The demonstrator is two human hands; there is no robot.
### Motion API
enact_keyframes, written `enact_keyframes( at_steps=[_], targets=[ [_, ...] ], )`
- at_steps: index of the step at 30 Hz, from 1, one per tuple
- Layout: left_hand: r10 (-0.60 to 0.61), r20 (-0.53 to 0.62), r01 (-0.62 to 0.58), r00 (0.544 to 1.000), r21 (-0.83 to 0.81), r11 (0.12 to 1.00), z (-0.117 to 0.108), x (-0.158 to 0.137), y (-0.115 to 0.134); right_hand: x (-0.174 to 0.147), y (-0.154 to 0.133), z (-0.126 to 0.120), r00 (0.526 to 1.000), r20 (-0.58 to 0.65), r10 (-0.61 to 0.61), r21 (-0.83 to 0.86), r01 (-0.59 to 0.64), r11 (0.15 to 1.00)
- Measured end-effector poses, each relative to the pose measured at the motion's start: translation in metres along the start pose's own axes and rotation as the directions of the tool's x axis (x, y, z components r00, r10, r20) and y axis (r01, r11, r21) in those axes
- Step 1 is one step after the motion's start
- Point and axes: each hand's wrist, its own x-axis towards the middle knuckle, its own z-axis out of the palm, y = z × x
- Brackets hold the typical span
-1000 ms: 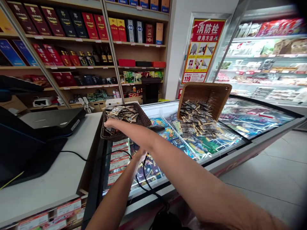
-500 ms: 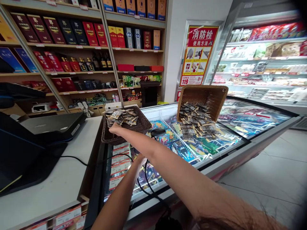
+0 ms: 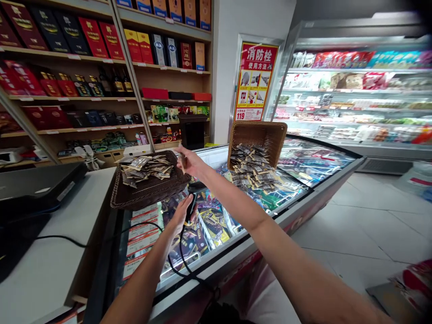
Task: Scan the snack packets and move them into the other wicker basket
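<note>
My left hand (image 3: 179, 215) is closed around a black handheld scanner (image 3: 197, 186) with a black cable trailing from its handle, over the glass freezer top. My right hand (image 3: 195, 164) pinches a small snack packet (image 3: 183, 161) by the right end of a dark wicker basket (image 3: 135, 203). A heap of similar packets (image 3: 145, 167) lies in that basket. Farther right, a light brown wicker basket (image 3: 259, 129) is tipped on its side, its opening toward me. More small packets (image 3: 254, 168) spill from it onto the glass.
The chest freezer (image 3: 297, 198) holds colourful packaged goods under its glass. A white counter (image 3: 64, 252) with dark equipment stands at left. Shelves of boxes and bottles line the back, and a refrigerated display (image 3: 351, 90) stands at right. The scanner's cable crosses the freezer's front edge.
My right hand has moved from the heap in the dark basket to its right end, lifting a packet. The scanner in my left hand now shows more clearly. The view has turned right.
</note>
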Motion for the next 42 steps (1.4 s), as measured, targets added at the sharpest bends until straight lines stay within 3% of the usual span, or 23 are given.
enact_keyframes(
  at_steps=[3, 7, 10, 13, 18, 20, 22, 25, 27, 30, 34, 38, 42],
  targets=[
    [-0.005, 0.008, 0.005, 1.000, 0.002, 1.000, 0.000, 0.000, 0.002, -0.012, -0.014, -0.060, 0.996, -0.082, -0.033, 0.071, 0.039, 0.997],
    [-0.010, 0.017, 0.009, 1.000, 0.022, 1.000, -0.002, 0.000, 0.004, -0.025, -0.003, -0.130, 0.978, -0.206, -0.040, 0.176, 0.078, 0.981],
    [-0.015, 0.021, 0.014, 1.000, 0.044, 0.999, -0.003, -0.001, 0.005, -0.031, 0.019, -0.167, 0.936, -0.340, -0.095, 0.264, 0.192, 0.945],
    [-0.014, 0.022, 0.014, 1.000, 0.042, 0.999, -0.002, -0.003, 0.007, -0.032, 0.040, -0.188, 0.922, -0.383, -0.059, 0.312, 0.188, 0.931],
    [0.021, 0.017, -0.022, 1.000, 0.039, 0.999, 0.002, -0.005, 0.014, -0.033, 0.054, -0.195, 0.953, -0.291, 0.080, 0.261, -0.002, 0.965],
    [0.028, 0.010, -0.028, 1.000, 0.030, 0.999, 0.003, -0.005, 0.017, -0.037, 0.054, -0.195, 0.958, -0.233, 0.167, 0.155, -0.133, 0.979],
    [0.027, 0.009, -0.027, 1.000, 0.023, 0.999, 0.003, -0.005, 0.019, -0.043, 0.053, -0.195, 0.942, -0.265, 0.207, -0.024, -0.221, 0.975],
    [0.037, 0.024, -0.038, 0.999, 0.012, 0.999, 0.001, -0.005, 0.021, -0.050, 0.049, -0.198, 0.922, -0.377, 0.093, -0.355, -0.237, 0.904],
    [0.048, 0.034, -0.048, 0.998, -0.002, 0.999, 0.000, -0.004, 0.021, -0.052, 0.046, -0.201, 0.934, -0.358, -0.014, -0.466, -0.166, 0.869],
    [0.047, 0.038, -0.047, 0.998, -0.008, 0.999, -0.001, -0.004, 0.020, -0.047, 0.044, -0.208, 0.933, -0.333, -0.138, -0.368, 0.006, 0.930],
    [0.037, 0.067, -0.037, 0.997, -0.006, 0.999, 0.000, -0.005, 0.020, -0.037, 0.046, -0.218, 0.865, -0.462, -0.194, -0.126, 0.153, 0.980],
    [0.022, 0.110, -0.026, 0.994, 0.034, 0.999, 0.002, -0.006, 0.019, -0.033, 0.051, -0.220, 0.838, -0.521, -0.163, -0.087, 0.137, 0.987],
    [-0.002, 0.140, -0.014, 0.990, 0.111, 0.994, 0.003, -0.006, 0.016, -0.035, 0.053, -0.210, 0.866, -0.480, -0.142, -0.104, 0.105, 0.989]
  ],
)
